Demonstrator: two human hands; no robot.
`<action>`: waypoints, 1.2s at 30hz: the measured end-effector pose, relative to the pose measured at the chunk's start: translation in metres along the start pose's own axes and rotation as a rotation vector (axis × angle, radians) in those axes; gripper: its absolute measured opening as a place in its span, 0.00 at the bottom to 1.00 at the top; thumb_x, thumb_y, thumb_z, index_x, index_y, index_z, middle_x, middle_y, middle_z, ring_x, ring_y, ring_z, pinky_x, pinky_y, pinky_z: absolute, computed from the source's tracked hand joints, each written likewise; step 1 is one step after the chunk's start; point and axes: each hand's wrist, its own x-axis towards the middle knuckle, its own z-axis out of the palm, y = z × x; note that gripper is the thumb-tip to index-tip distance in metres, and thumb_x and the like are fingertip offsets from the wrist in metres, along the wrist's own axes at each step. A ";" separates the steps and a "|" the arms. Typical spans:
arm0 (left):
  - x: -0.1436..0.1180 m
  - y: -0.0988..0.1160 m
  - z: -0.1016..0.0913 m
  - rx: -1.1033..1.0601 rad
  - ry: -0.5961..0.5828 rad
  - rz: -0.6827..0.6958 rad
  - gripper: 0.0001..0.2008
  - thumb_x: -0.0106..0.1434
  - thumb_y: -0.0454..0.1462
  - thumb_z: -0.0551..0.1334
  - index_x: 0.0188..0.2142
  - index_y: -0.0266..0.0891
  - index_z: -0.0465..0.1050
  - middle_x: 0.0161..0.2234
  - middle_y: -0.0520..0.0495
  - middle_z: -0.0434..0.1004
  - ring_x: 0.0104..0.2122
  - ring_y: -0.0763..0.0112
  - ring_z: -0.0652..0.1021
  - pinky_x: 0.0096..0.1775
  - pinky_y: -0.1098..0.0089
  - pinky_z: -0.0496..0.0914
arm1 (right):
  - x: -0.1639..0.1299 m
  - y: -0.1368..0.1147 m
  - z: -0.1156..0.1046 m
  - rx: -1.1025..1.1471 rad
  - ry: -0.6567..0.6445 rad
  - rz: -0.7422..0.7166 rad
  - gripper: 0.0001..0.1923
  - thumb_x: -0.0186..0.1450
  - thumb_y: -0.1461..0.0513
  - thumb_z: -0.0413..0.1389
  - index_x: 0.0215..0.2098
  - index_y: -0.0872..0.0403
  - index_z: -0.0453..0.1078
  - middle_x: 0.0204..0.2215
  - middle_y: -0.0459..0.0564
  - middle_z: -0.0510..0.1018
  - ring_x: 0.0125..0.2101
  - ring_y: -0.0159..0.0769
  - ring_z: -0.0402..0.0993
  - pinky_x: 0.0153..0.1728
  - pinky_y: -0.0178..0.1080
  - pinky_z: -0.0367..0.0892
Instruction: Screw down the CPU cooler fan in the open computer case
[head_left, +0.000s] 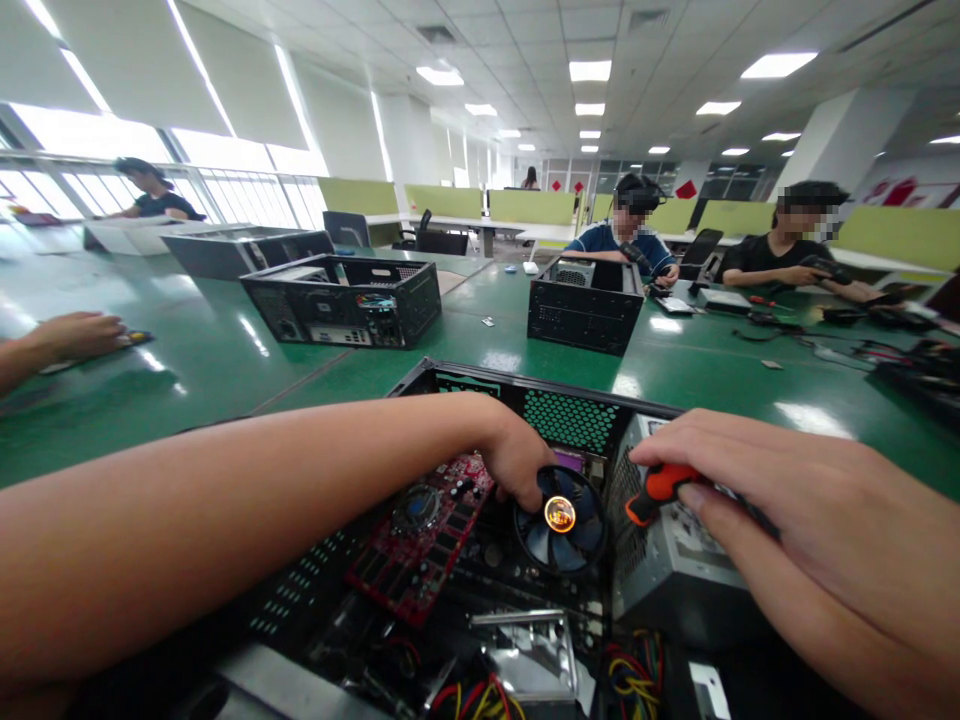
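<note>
Right hand (810, 540) closed around the orange-handled screwdriver (660, 488), resting on the power supply (675, 560) to stay steady, while left hand (517, 460) reaches into the open PC case (465, 375) at the worktop's near edge, fingers curled on the cooler fan (561, 520).

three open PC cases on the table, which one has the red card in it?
The nearest case, under both hands. Its red card lies beside the blue fan; the left case and middle case show none.
</note>
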 end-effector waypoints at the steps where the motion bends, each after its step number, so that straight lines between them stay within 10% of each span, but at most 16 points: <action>1: 0.000 -0.001 0.000 0.006 0.004 0.000 0.17 0.54 0.35 0.66 0.45 0.41 0.78 0.40 0.49 0.87 0.40 0.59 0.83 0.44 0.64 0.79 | 0.000 0.000 0.000 -0.007 0.001 -0.004 0.19 0.71 0.71 0.48 0.51 0.53 0.79 0.43 0.49 0.91 0.38 0.38 0.90 0.42 0.38 0.86; 14: 0.003 -0.006 0.003 0.004 0.005 -0.016 0.17 0.54 0.36 0.66 0.45 0.41 0.78 0.40 0.49 0.86 0.39 0.59 0.83 0.43 0.64 0.78 | -0.002 -0.002 0.004 0.051 -0.003 0.036 0.20 0.73 0.69 0.49 0.53 0.51 0.80 0.44 0.48 0.91 0.38 0.39 0.90 0.41 0.41 0.85; 20: 0.008 -0.011 0.002 0.013 -0.031 0.040 0.18 0.53 0.36 0.66 0.44 0.42 0.75 0.34 0.52 0.80 0.37 0.59 0.81 0.39 0.65 0.77 | -0.008 -0.001 0.007 0.054 -0.050 0.114 0.12 0.80 0.55 0.52 0.52 0.45 0.78 0.44 0.49 0.92 0.37 0.44 0.91 0.24 0.37 0.80; 36: 0.006 -0.009 0.001 0.054 0.012 0.007 0.23 0.52 0.38 0.66 0.50 0.42 0.79 0.40 0.49 0.86 0.41 0.56 0.83 0.45 0.63 0.78 | -0.002 -0.002 0.005 0.149 0.020 0.094 0.17 0.74 0.67 0.52 0.56 0.48 0.77 0.47 0.46 0.91 0.41 0.41 0.89 0.44 0.43 0.85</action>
